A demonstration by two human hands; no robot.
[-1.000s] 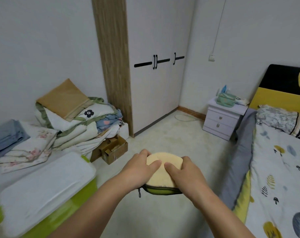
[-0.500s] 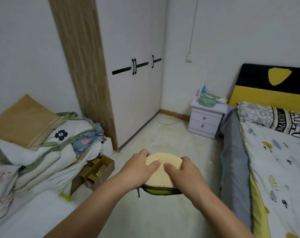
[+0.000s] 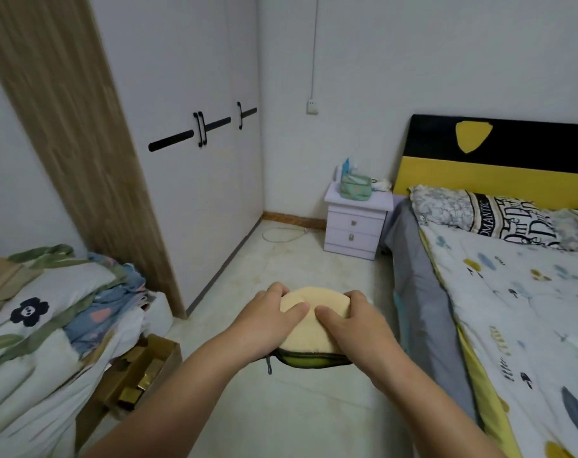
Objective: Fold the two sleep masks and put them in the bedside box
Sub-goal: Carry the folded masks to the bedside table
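Clasped from both sides, a round pale-yellow padded sleep mask (image 3: 309,320) lying atop a green zip-edged pouch (image 3: 309,360) was held in mid-air over the pale floor (image 3: 281,408). It was pinched by the left hand (image 3: 264,325) and right hand (image 3: 357,328), thumbs pressed on top. A lilac two-drawer bedside cabinet (image 3: 355,228) was seen well apart, beside the bed (image 3: 512,292).

At your one o'clock a white nightstand (image 3: 355,223) carries a green pouch (image 3: 355,186); the bed (image 3: 512,292) lies at three, piled bedding (image 3: 43,325) at nine, wardrobe (image 3: 198,160) at eleven.
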